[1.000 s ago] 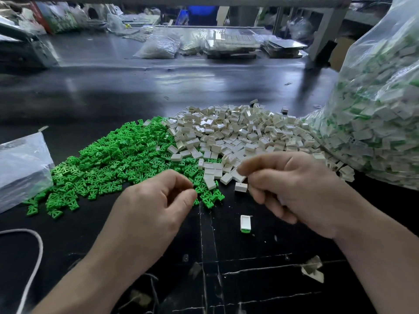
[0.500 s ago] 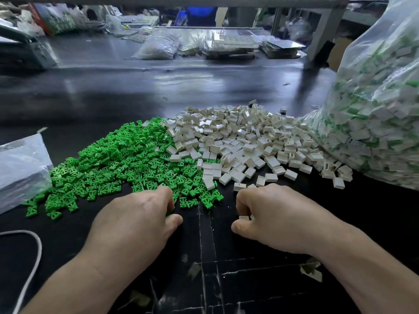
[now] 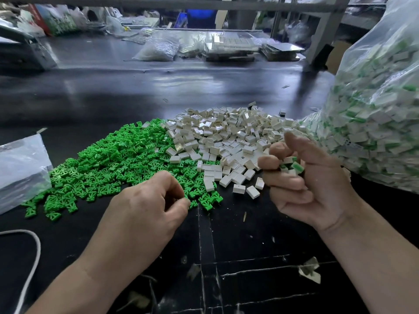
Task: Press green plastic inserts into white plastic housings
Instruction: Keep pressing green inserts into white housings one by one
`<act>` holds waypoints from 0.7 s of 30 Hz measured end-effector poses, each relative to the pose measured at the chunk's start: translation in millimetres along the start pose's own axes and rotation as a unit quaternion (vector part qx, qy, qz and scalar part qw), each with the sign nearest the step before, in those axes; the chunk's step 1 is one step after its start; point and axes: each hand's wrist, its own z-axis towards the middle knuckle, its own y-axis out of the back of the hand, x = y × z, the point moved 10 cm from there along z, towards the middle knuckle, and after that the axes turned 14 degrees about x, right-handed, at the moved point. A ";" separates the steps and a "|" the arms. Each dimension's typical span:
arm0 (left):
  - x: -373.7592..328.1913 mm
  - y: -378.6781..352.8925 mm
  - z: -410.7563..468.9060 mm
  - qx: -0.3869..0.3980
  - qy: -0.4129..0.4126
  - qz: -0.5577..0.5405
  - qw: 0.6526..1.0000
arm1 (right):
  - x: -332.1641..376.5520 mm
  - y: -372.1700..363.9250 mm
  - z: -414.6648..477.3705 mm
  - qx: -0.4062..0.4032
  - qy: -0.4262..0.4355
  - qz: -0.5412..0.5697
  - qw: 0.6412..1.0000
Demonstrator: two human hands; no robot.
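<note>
Cupping filled housings (image 3: 292, 163), right hand's (image 3: 317, 191) fingers (image 3: 283, 182) curl; left hand's (image 3: 145, 211) pinch, perhaps empty, sits beside green inserts (image 3: 108, 164).

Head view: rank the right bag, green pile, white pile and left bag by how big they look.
1. Right bag, though cut off by the frame.
2. Green pile.
3. White pile, close behind the green one.
4. Left bag, also cut off.

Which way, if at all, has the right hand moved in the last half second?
Yes. The right hand lifted off the table and swung right, toward the clear bag, with assembled pieces in its curled fingers.
</note>
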 end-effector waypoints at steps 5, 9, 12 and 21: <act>-4.3 -1.9 0.0 -0.010 -0.029 -0.038 0.999 | 21.4 27.0 -11.0 -0.158 -0.004 -0.246 0.956; -10.4 -0.2 -1.6 -0.019 -0.051 -0.057 0.997 | 39.8 17.2 -22.8 -0.268 -0.098 -0.722 0.630; -13.3 -2.5 -1.8 -0.012 -0.054 -0.059 0.997 | 16.8 8.2 -11.1 -0.232 -0.146 -0.798 0.537; -14.8 -5.6 -2.9 -0.017 -0.061 -0.108 0.992 | 3.7 1.2 1.9 -0.195 -0.159 -0.860 0.444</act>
